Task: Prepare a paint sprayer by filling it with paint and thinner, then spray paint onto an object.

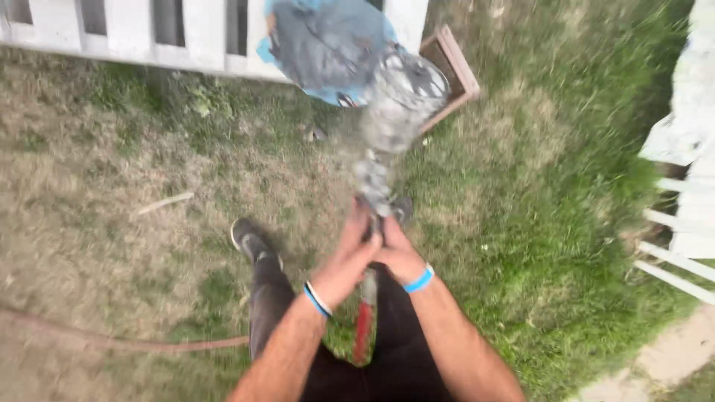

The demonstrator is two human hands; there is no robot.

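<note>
Both my hands are clasped together around the shaft of a long-handled tool. My left hand [348, 253] and my right hand [400, 257] touch each other on it. The tool's red lower handle [363, 327] hangs down between my legs. Its upper part is a blurred grey mass [398, 97] raised over the grass, with grey bits trailing down toward my hands. A blurred blue and grey object [320, 45] sits at its top, in front of the fence. Motion blur hides the tool's exact shape.
A white picket fence [149, 37] runs along the top, with a wooden box frame [456, 65] beside it. More white fencing [681, 246] stands at the right. A hose [149, 345] lies on the patchy grass at the left, near a pale stick [165, 201]. My shoe [249, 242] is on the ground.
</note>
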